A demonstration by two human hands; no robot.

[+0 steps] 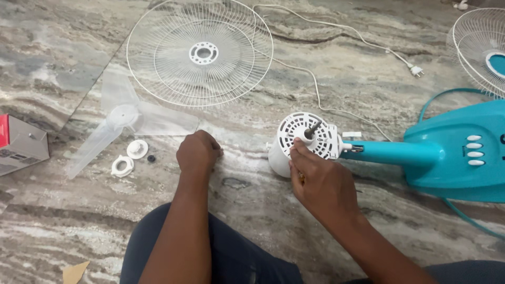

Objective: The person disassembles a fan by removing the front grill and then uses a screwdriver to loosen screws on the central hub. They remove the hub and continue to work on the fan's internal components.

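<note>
My right hand [321,181] lies over a white fan motor housing [325,142] on the floor and grips its side, thumb on the vented front face beside the dark shaft [313,129]. A small orange bit shows under the palm; I cannot tell what it is. The motor sits on the neck of a teal fan body [447,152] that lies on its side. My left hand [198,152] rests on the floor as a closed fist, left of the motor and apart from it. Whether it holds something is hidden.
A white wire grille [200,52] lies flat at the back, a clear fan blade [123,117] at its left. A round white nut [137,149], a white ring [122,166] and a small black piece [151,158] lie nearby. White cord with plug [415,70], second grille [481,47], grey box [21,144].
</note>
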